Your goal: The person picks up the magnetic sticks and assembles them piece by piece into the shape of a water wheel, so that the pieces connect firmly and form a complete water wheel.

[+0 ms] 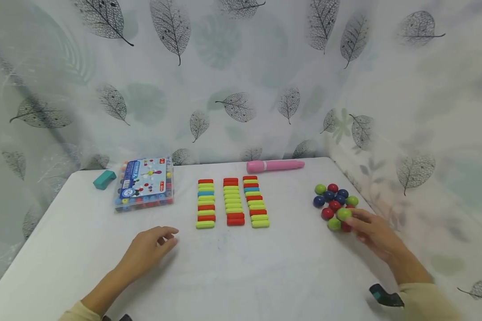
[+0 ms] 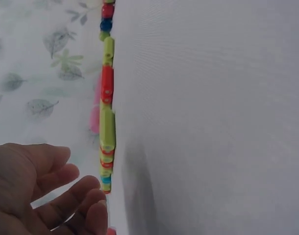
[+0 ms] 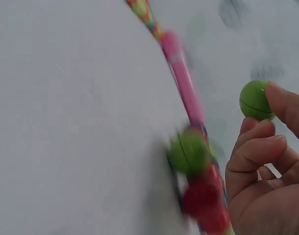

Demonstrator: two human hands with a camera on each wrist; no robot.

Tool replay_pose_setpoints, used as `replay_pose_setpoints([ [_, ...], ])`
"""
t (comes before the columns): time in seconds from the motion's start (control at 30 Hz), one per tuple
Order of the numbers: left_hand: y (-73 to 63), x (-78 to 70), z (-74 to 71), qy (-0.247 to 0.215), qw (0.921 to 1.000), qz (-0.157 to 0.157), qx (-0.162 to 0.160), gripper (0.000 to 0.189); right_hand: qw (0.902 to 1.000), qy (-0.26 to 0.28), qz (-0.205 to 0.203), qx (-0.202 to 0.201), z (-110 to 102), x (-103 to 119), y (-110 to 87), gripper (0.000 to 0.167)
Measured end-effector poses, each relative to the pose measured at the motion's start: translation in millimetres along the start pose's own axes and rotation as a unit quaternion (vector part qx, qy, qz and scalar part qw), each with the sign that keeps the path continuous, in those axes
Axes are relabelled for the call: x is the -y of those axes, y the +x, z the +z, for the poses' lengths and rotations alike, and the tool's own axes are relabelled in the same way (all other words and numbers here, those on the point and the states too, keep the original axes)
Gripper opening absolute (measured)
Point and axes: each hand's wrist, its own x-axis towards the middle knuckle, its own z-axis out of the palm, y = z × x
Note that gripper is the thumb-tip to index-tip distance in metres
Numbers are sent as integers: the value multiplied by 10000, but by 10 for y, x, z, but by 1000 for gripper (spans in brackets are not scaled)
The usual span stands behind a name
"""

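Observation:
A green ball point(image 3: 256, 100) is pinched between the thumb and fingers of my right hand point(image 1: 375, 234), just above a cluster of balls on the right of the table. That cluster holds red point(image 1: 327, 213), dark blue point(image 1: 319, 201) and green balls point(image 1: 334, 224). In the right wrist view a green ball on the table point(image 3: 188, 152) looks blurred. My left hand point(image 1: 147, 249) hovers over the white table, fingers loosely bent, holding nothing. Nearest to it is the left one of three columns of short sticks point(image 1: 205, 207), coloured red, yellow-green and blue.
A clear plastic box of coloured beads point(image 1: 143, 183) lies at the back left, beside a teal block point(image 1: 104, 179). Along the back edge lies a pink pen-like stick point(image 1: 275, 166). Leaf-patterned cloth point(image 1: 241, 107) hangs behind the table. A dark strap piece point(image 1: 385, 296) is at my right wrist.

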Motion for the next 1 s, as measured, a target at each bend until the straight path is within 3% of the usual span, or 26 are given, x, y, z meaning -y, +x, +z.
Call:
replay_pose_setpoints([
  [0.1, 161, -51, 50, -374, 9990, -220, 57, 24, 9965, 169, 153, 807, 678, 139, 124, 33],
  [0.23, 396, -107, 186, -581, 9974, -425, 63, 26, 9840, 33, 642, 1664, 1562, 199, 273, 52],
  [0.3, 487, -130, 260, -497, 9978, -422, 83, 28, 9776, -64, 759, 1962, 1900, 194, 300, 53],
  [0.4, 567, -160, 344, -304, 9988, -377, 111, 28, 9731, -117, 811, 2153, 2247, 182, 302, 47],
  [0.53, 597, -203, 382, -124, 9993, -334, 76, 26, 9733, -95, 730, 2172, 2462, 168, 285, 42],
  [0.77, 624, -200, 417, -6, 9998, -219, 42, 20, 9750, -135, 743, 2088, 2542, 126, 281, 42],
  [0.9, 575, -185, 415, -218, 9997, -107, 60, 17, 9761, -209, 789, 2016, 2571, 122, 282, 41],
  [1.0, 483, -183, 394, -589, 9979, -20, 285, 17, 9760, -244, 802, 2010, 2600, 134, 276, 41],
])
